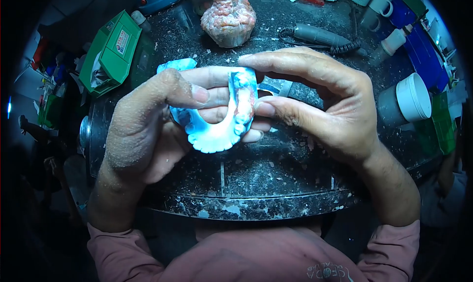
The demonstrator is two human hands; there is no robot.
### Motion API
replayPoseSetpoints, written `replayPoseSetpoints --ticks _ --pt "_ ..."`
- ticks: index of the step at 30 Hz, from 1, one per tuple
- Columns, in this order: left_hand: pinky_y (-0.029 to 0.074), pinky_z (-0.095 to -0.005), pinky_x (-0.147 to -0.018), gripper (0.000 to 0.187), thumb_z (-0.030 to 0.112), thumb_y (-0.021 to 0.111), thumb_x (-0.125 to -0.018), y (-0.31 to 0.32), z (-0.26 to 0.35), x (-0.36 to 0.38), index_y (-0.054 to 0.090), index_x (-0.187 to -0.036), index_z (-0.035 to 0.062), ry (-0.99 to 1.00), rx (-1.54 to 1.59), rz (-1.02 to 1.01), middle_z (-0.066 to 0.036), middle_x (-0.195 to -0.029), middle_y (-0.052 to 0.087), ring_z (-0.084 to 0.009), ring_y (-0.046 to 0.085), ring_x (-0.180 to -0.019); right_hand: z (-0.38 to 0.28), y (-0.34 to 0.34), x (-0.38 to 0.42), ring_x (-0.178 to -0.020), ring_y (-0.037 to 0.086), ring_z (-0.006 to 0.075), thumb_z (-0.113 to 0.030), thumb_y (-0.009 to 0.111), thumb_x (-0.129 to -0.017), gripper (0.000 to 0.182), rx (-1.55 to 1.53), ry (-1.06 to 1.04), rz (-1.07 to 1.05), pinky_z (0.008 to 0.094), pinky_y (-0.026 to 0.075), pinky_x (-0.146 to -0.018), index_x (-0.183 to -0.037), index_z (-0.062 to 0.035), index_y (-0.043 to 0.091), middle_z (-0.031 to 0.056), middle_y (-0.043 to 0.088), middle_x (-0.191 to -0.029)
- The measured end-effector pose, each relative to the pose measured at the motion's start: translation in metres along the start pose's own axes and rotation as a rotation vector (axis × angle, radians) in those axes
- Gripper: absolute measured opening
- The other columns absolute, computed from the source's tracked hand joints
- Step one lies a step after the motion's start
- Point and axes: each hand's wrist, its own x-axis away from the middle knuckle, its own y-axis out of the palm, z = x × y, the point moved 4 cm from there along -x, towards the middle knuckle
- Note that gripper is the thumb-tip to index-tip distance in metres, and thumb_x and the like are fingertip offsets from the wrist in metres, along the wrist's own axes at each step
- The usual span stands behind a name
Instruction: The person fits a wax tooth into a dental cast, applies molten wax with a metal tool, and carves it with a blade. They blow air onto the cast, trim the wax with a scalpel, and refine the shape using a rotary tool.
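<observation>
Dental cast [214, 136] lies in left hand [145, 119], right hand [340, 102] holding one end.

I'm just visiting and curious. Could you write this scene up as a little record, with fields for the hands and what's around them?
Held object: U-shaped, blue-white dental model with teeth along its curve
Left hand: holds the dental model
Right hand: thumb and forefinger at one end of the dental model
Surface: dark, speckled workbench
Beyond the hands: crusted pinkish lump; gray tool
Left side: green box
Right side: white tub
</observation>
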Motion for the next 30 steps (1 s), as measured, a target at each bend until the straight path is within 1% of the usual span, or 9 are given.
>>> replayPoseSetpoints --ticks 4,8,10,14,20,22,26,28,30 --pt "0.047 -0.0572 -0.096 0.064 0.012 0.046 -0.081 -0.002 -0.001 0.001 0.030 -0.130 -0.0251 0.037 0.051 -0.028 -0.037 -0.124 0.050 -0.0405 0.055 -0.117 0.007 -0.003 -0.001 -0.106 0.062 0.0233 -0.005 0.073 -0.079 0.040 -0.090 0.095 -0.013 0.0357 0.049 -0.095 -0.116 0.0036 0.063 0.0178 0.065 -0.114" --pt "0.043 -0.0593 -0.100 0.068 0.011 0.047 -0.079 0.001 0.000 0.002 0.025 -0.133 -0.0246 0.047 0.009 -0.019 -0.037 -0.129 0.045 -0.0418 0.051 -0.121 0.008 -0.005 -0.001 -0.107 0.062 0.0231 -0.004 0.072 -0.080 0.040 -0.110 0.125 -0.021 0.0357 0.048 -0.096 -0.117 0.0039 0.062 0.0174 0.064 -0.114" --pt "0.041 -0.0442 -0.105 0.060 0.008 0.044 -0.081 -0.001 0.000 0.006 0.030 -0.131 -0.0237 0.078 0.101 0.012 -0.036 -0.132 0.043 -0.0402 0.052 -0.120 0.007 -0.005 -0.002 -0.108 0.062 0.0231 -0.004 0.072 -0.080 0.040 -0.107 0.113 -0.026 0.0358 0.048 -0.097 -0.118 0.0040 0.062 0.0174 0.064 -0.115" --pt "0.039 -0.0434 -0.106 0.060 0.007 0.044 -0.081 0.002 0.001 0.004 0.031 -0.131 -0.0234 0.064 0.150 -0.064 -0.036 -0.135 0.041 -0.0405 0.050 -0.122 0.007 -0.005 -0.002 -0.108 0.061 0.0227 -0.004 0.073 -0.079 0.040 -0.095 0.110 -0.018 0.0356 0.048 -0.097 -0.118 0.0034 0.062 0.0171 0.064 -0.114" --pt "0.038 -0.0411 -0.106 0.063 0.007 0.046 -0.079 0.004 -0.001 -0.004 0.030 -0.132 -0.0232 0.160 -0.043 -0.066 -0.034 -0.133 0.043 -0.0370 0.050 -0.123 0.005 -0.006 -0.001 -0.107 0.061 0.0220 -0.002 0.073 -0.079 0.038 -0.009 0.053 -0.006 0.0355 0.048 -0.096 -0.115 0.0028 0.063 0.0160 0.064 -0.112" --pt "0.044 -0.0445 -0.102 0.083 0.023 0.054 -0.072 0.002 -0.002 -0.007 0.025 -0.136 -0.0213 0.192 -0.164 -0.032 -0.036 -0.135 0.041 -0.0358 0.054 -0.119 0.006 -0.006 0.000 -0.107 0.061 0.0219 -0.001 0.073 -0.079 0.037 -0.007 0.059 -0.003 0.0356 0.049 -0.096 -0.114 0.0028 0.063 0.0158 0.064 -0.112" --pt "0.043 -0.0447 -0.103 0.083 0.022 0.053 -0.072 0.001 0.001 -0.006 0.024 -0.136 -0.0213 0.161 -0.173 -0.050 -0.036 -0.135 0.041 -0.0358 0.055 -0.118 0.010 -0.005 0.000 -0.105 0.062 0.0209 -0.002 0.071 -0.081 0.036 -0.012 0.061 0.000 0.0351 0.050 -0.094 -0.115 0.0034 0.062 0.0155 0.064 -0.112" --pt "0.036 -0.0404 -0.108 0.066 0.009 0.044 -0.077 0.003 0.002 -0.006 0.028 -0.133 -0.0236 0.088 -0.019 -0.158 -0.036 -0.133 0.043 -0.0347 0.051 -0.123 0.008 -0.005 0.000 -0.103 0.062 0.0202 -0.002 0.070 -0.082 0.036 -0.030 0.070 0.009 0.0341 0.051 -0.093 -0.116 0.0038 0.061 0.0151 0.064 -0.112" --pt "0.036 -0.0414 -0.108 0.067 0.010 0.043 -0.078 0.000 0.001 -0.005 0.026 -0.134 -0.0237 0.079 0.082 -0.065 -0.036 -0.134 0.042 -0.0355 0.050 -0.123 0.010 -0.003 0.000 -0.099 0.064 0.0182 -0.005 0.067 -0.086 0.034 -0.235 0.249 0.037 0.0319 0.053 -0.088 -0.118 0.0045 0.059 0.0135 0.064 -0.110"
